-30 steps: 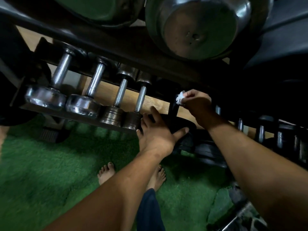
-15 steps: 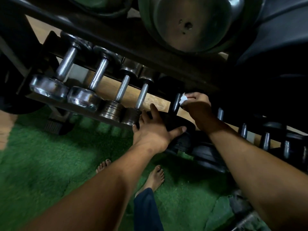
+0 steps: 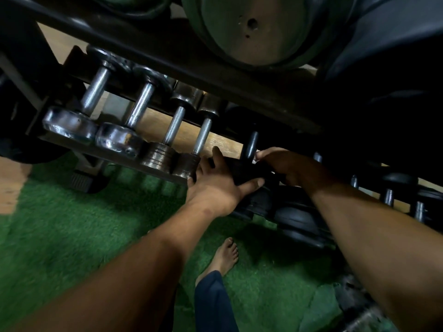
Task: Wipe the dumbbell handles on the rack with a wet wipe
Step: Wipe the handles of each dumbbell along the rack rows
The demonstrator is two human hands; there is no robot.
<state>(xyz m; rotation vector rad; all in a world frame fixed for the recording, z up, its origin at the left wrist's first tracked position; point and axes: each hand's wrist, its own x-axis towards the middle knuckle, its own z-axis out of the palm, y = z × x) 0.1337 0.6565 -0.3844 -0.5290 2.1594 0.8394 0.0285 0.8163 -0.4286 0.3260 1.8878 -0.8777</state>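
Fingers of right hand (image 3: 285, 167) curl around black dumbbell handle (image 3: 249, 146); left hand (image 3: 215, 185) rests open against its head.

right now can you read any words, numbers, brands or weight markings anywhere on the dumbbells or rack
None can be read. The chrome dumbbell ends, the black dumbbell under the left hand and the big plate overhead show no legible text; the dark dumbbells on the right are too dim and blurred to tell.

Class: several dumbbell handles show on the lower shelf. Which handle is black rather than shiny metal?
The black handle just right of the four chrome handles, beside the right hand. The others are bright silver.
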